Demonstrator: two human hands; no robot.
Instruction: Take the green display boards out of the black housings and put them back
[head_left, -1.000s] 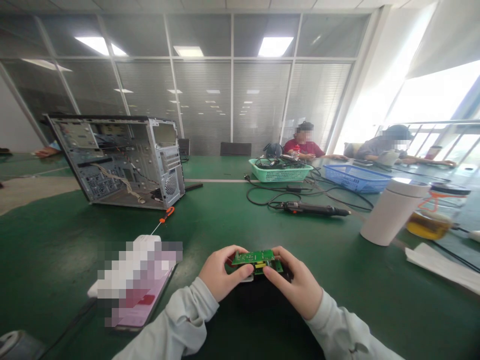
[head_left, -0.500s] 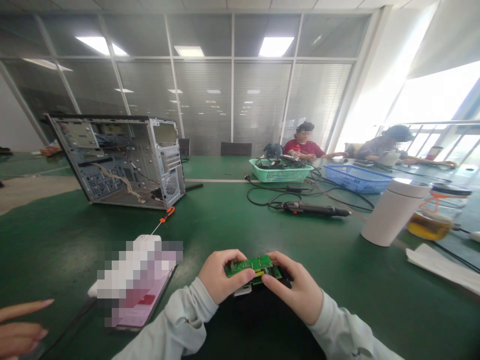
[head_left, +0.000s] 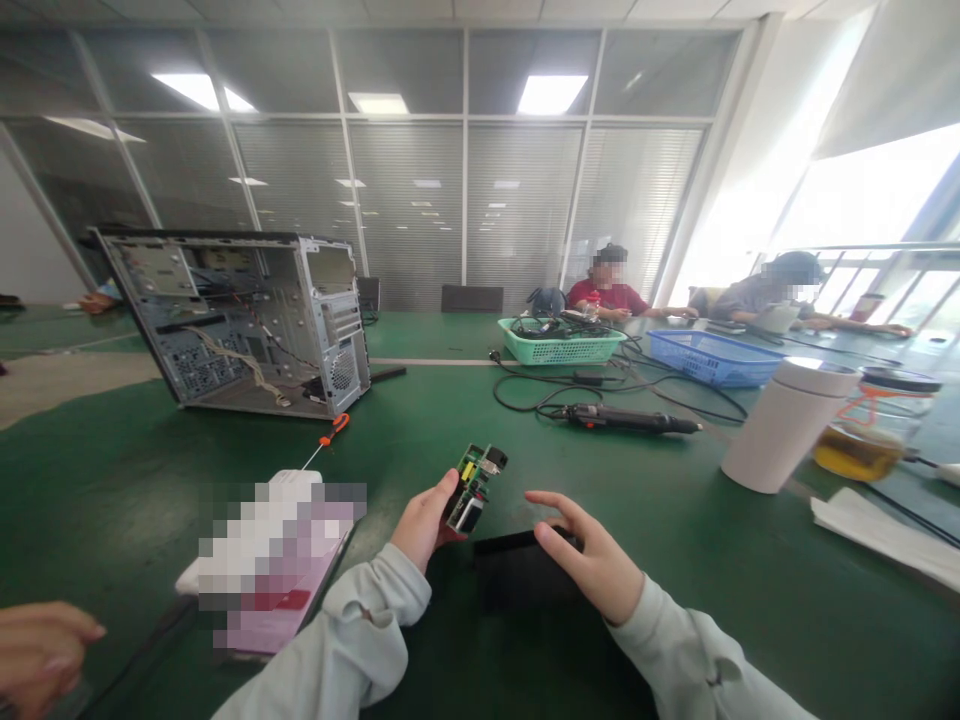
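Note:
My left hand (head_left: 426, 522) is closed around the edge of a small green circuit board assembly (head_left: 471, 488). The board is tilted up, showing a yellow part, a black-and-silver block and a dark round part at its top end. To the right, my right hand (head_left: 589, 560) has its index finger stretched out and its thumb apart. Its thumb overlaps the right end of a black, box-like casing (head_left: 521, 575); whether it presses on the casing I cannot tell. The casing's lower part blends into dark shadow.
An open computer case (head_left: 247, 330) stands back left, with an orange-handled screwdriver (head_left: 335, 430) before it. A power strip (head_left: 296, 490), a pink phone-like slab (head_left: 262, 630) and another person's hand (head_left: 45, 650) are left. An electric screwdriver (head_left: 630, 418), baskets (head_left: 562, 347) and white tumbler (head_left: 791, 425) stand right.
Both hands held the board before; now only my left hand does, turned upright. My right hand has let go of the board, exposing the black casing. The other person's fingers have curled in.

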